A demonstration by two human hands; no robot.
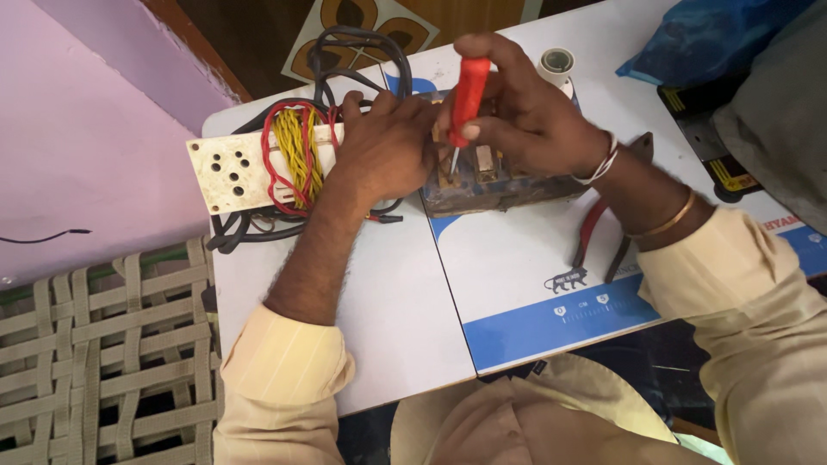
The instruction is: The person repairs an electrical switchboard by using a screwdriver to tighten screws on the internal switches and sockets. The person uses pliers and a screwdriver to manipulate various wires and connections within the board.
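Right now a red screwdriver (468, 96) is held tight in the right hand (525, 116), fingers curled shut round the handle. Its long axis runs nearly straight up & down, handle on top, thin metal tip pointed down into an old blue-grey box w/ switches (491, 185) just below the hand. The left hand (383, 146) is laid flat-ish on the left end of that box, fingers bent over it & pressed down; nothing is gripped that can be seen. So the tip is between both hands, but nearer the right one. A white plate w/ round holes (228, 176) is seen further left, w/ red & yellow wires (295, 155) bunched on it & black cables (340, 52) looped behind. Red-handled pliers (594, 237) are left on the white table (396, 310), under the right wrist. A blue strip w/ small white marks (560, 319) is printed near the table's front edge. A white lamp holder (556, 65) is stood at the back, beside a blue bag (706, 34).
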